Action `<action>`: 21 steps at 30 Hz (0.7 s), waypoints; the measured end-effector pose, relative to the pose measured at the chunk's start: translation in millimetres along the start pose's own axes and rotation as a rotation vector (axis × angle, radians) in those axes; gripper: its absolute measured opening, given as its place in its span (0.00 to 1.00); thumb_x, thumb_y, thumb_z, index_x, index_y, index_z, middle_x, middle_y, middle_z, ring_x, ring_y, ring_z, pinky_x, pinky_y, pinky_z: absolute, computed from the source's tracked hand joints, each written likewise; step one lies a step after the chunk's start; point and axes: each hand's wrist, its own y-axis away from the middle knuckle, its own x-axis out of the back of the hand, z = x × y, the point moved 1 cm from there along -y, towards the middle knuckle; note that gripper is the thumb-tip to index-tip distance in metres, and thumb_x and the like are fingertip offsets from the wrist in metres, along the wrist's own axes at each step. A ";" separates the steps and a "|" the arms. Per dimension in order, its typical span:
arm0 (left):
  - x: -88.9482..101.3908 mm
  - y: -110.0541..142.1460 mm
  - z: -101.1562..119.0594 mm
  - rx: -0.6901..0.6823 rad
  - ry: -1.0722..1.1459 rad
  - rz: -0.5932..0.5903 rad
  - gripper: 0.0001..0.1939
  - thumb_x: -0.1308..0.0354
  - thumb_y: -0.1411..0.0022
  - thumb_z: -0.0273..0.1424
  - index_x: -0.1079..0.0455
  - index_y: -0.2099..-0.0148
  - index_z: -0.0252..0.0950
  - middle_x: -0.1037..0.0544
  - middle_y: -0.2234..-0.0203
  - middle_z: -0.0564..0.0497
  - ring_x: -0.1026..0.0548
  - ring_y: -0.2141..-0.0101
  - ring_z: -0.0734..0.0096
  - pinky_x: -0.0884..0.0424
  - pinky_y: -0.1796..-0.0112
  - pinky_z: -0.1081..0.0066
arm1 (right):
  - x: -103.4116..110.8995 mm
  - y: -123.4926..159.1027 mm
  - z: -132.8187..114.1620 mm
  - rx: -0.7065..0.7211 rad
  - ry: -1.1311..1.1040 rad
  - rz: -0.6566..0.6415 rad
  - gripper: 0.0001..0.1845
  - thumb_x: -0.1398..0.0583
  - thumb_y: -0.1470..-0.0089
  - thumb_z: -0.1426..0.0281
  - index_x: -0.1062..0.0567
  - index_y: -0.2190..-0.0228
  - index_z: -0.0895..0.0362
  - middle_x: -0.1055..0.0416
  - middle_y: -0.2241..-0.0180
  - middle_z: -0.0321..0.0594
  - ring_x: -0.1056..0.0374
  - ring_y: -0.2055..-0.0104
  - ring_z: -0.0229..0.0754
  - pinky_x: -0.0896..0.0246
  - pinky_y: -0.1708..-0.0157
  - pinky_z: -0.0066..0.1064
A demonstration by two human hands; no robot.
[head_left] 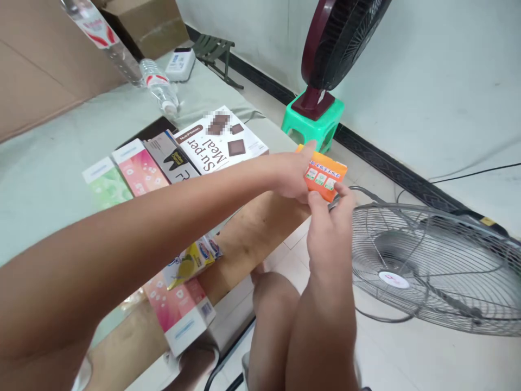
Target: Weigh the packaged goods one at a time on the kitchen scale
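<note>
hands [312, 182] on orange packet [326, 172]; boxes [142, 169] nearby

A pale, bluish-white wall [448, 70] is rising behind a dark patterned baseboard [366, 146], and light tiles are covering the floor [407, 355]. A red-and-black fan [334, 49] is standing on a green plastic stool [325, 117]; a wire-caged fan [448, 266] is sitting lower down. A folding stool [214, 51], apparently slatted, is standing near the wall beside a cardboard box [150, 27]. Soft, even light is filling the room.
</note>
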 end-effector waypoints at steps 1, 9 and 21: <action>-0.7 3.4 -1.4 0.031 0.090 0.007 0.49 0.30 0.57 0.31 0.36 0.31 0.39 0.17 0.59 0.49 0.19 0.58 0.55 0.23 0.56 0.63 | -3.5 -0.3 1.3 -0.026 -0.003 -0.031 0.38 0.36 0.42 0.53 0.40 0.37 0.52 0.31 0.39 0.55 0.29 0.38 0.57 0.34 0.38 0.59; -4.4 36.8 16.9 0.048 0.483 0.133 0.11 0.44 0.35 0.35 0.24 0.53 0.38 0.15 0.55 0.50 0.17 0.52 0.58 0.21 0.51 0.57 | -6.9 10.0 5.4 0.183 -0.204 -0.092 0.41 0.37 0.39 0.51 0.44 0.32 0.47 0.31 0.37 0.51 0.30 0.35 0.54 0.34 0.35 0.59; 7.7 204.9 -18.8 -0.147 0.232 0.982 0.26 0.55 0.27 0.38 0.35 0.30 0.50 0.31 0.33 0.62 0.35 0.29 0.51 0.25 0.45 0.61 | -32.5 106.4 -53.9 0.546 -0.549 -0.321 0.15 0.44 0.33 0.59 0.18 0.56 0.29 0.27 0.41 0.21 0.36 0.29 0.56 0.33 0.37 0.56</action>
